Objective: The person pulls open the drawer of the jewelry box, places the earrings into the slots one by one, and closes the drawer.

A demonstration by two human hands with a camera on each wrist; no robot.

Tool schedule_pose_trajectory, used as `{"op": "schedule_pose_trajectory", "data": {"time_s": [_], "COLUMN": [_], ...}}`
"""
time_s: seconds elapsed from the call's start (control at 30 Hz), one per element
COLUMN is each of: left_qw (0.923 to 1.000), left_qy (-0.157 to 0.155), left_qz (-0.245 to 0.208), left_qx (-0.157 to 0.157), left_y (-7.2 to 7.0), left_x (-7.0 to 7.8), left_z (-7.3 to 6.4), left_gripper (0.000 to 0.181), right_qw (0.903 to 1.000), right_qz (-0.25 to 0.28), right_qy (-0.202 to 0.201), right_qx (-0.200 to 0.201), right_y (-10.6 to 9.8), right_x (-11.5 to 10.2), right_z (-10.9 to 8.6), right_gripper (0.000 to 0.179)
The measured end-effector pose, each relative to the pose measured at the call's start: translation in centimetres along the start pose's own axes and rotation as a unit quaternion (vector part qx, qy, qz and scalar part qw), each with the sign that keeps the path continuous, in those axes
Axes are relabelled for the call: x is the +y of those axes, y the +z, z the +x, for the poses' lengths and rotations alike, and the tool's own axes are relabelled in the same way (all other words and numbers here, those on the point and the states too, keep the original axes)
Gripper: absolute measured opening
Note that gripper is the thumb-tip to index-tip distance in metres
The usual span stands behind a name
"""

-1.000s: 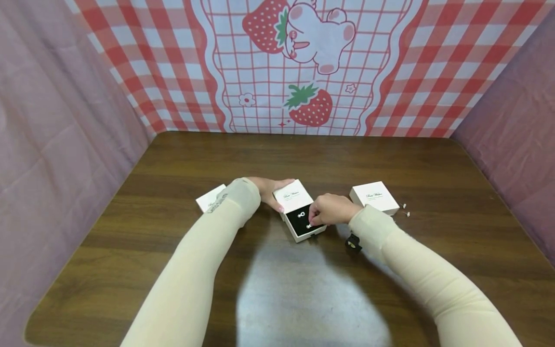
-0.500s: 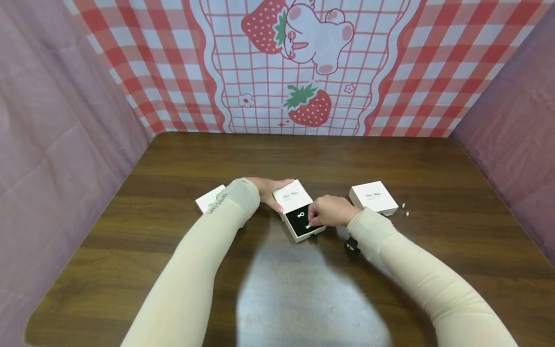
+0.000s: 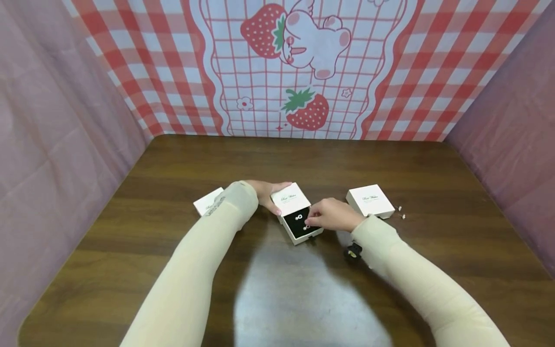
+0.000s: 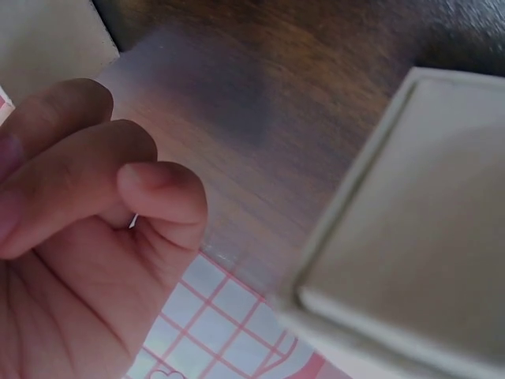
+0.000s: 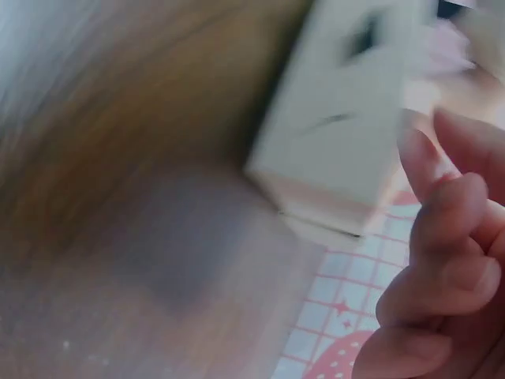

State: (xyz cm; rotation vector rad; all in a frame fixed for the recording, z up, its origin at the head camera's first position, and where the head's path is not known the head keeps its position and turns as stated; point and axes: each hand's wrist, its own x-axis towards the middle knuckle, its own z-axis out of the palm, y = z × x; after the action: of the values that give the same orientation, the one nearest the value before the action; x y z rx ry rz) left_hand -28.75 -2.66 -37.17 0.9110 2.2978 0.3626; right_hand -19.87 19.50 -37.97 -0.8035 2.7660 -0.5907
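In the head view my left hand point(image 3: 265, 194) grips the white lidded jewelry box point(image 3: 289, 199) from its left side, thumb near the front edge. Its drawer point(image 3: 299, 239) stands pulled out toward me, showing a black lining. One small pearl earring point(image 3: 298, 217) sits in the lining; a second earring point(image 3: 305, 228) lies just under my right fingertips. My right hand point(image 3: 334, 215) reaches in from the right with bent fingers; I cannot tell if they pinch that earring. The right wrist view shows curled fingers point(image 5: 438, 288) beside the box's side wall point(image 5: 331, 118).
Another white box point(image 3: 370, 201) stands to the right, with a pair of small earrings point(image 3: 402, 212) by its right side. A third white box point(image 3: 208, 201) lies left, partly behind my left sleeve. A checked strawberry cloth point(image 3: 308, 113) hangs behind the wooden table point(image 3: 165, 168).
My right fingertips have shifted slightly left over the drawer, and more of the lower earring shows now. The left hand and the box hold still; the head view tilts slightly.
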Motion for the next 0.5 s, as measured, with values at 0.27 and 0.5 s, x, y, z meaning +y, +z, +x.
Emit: {"op": "schedule_pose_trajectory", "data": {"time_s": [0.27, 0.5], "left_qw": [1.0000, 1.0000], "left_qy": [-0.008, 0.004], "left_qz": [0.002, 0.006], "left_qx": [0.003, 0.006], "left_y": [0.3, 0.3], "left_x": [-0.3, -0.6], "left_z": [0.1, 0.3], "left_gripper": [0.095, 0.095], "right_qw": [0.9843, 0.9756], "right_qz": [0.158, 0.177], "right_qy": [0.078, 0.129], "right_qx": [0.009, -0.005], "right_y": [0.3, 2.1], "right_x": [-0.1, -0.2], "right_z": [-2.8, -4.5], "right_gripper": [0.039, 0.044]}}
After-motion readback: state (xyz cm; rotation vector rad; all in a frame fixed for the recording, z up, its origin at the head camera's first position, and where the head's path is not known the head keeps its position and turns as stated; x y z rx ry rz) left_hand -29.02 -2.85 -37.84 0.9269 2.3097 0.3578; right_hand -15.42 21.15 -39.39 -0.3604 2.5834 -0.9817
